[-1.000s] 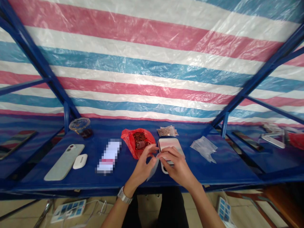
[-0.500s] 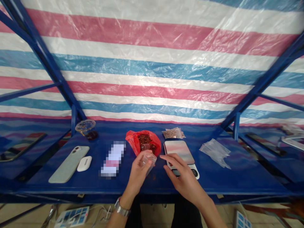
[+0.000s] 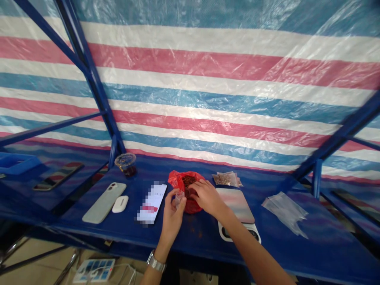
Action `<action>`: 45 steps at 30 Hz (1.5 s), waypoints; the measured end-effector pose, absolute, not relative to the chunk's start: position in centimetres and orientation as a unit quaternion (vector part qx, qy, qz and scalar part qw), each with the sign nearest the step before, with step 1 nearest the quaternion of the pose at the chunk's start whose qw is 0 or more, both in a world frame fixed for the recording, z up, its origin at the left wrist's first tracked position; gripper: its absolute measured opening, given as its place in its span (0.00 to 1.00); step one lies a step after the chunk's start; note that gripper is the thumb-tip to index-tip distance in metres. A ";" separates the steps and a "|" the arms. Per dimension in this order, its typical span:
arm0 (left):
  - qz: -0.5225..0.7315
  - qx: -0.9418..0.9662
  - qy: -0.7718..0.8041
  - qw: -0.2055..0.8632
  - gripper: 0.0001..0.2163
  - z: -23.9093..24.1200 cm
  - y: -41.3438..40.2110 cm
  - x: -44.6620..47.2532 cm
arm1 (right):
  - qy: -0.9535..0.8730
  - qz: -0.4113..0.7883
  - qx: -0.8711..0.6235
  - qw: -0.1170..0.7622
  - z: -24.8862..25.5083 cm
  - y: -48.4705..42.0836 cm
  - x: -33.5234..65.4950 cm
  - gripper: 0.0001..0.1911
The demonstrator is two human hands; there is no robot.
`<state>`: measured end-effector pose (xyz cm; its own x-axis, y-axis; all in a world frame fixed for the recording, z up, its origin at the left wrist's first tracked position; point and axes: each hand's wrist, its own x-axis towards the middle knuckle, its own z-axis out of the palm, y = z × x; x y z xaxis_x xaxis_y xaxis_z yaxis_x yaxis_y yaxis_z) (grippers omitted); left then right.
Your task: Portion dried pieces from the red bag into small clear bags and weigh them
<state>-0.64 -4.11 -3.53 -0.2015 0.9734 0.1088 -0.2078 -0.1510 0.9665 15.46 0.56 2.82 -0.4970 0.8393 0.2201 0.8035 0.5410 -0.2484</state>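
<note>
My left hand (image 3: 173, 211) pinches a small clear plastic bag (image 3: 179, 196) just in front of a red plastic bag (image 3: 178, 181) filled with dark red-brown bits. My right hand (image 3: 204, 194) reaches into the red bag, fingers curled down among the contents; what they grip is hidden. A small digital scale (image 3: 237, 208) with a shiny platform lies right of the red bag, under my right forearm. A filled small packet (image 3: 226, 179) lies behind the scale.
On the blue table (image 3: 326, 245) lie a pale phone (image 3: 103, 202), a white earbud case (image 3: 120, 203), a pixelated card (image 3: 151, 202), a lidded cup (image 3: 126, 163) and a pile of clear bags (image 3: 285, 211). Striped tarp hangs behind. A power strip (image 3: 93, 270) lies on the floor.
My right hand left the scale and moved left into the red bag. My left hand kept the small clear bag and lifted it beside the red bag. The view swung left.
</note>
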 end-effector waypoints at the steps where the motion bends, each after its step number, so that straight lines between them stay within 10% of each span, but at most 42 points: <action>1: 0.628 0.424 0.451 0.471 0.27 -3.8 -4.1 -0.7 | -0.860 0.051 -0.482 0.161 2.9 0.6 15.6 0.11; 29: 0.632 0.478 0.464 0.396 0.22 -5.0 -3.0 -0.8 | -0.872 -0.069 -0.477 0.085 2.8 3.5 13.6 0.14; 36: 0.632 0.476 0.448 0.415 0.21 -4.6 -3.2 -0.7 | -0.842 0.056 -0.513 0.161 2.2 3.2 14.9 0.12; 45: 0.609 0.557 0.538 0.170 0.18 -1.3 -3.8 0.2 | -0.759 0.200 -0.518 0.339 2.9 1.7 20.4 0.14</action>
<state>0.16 -3.79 -1.32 -0.3215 0.8070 0.4954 0.3921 -0.3628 0.8454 20.40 1.70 2.91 -0.2336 0.9223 0.3079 0.6511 0.3835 -0.6550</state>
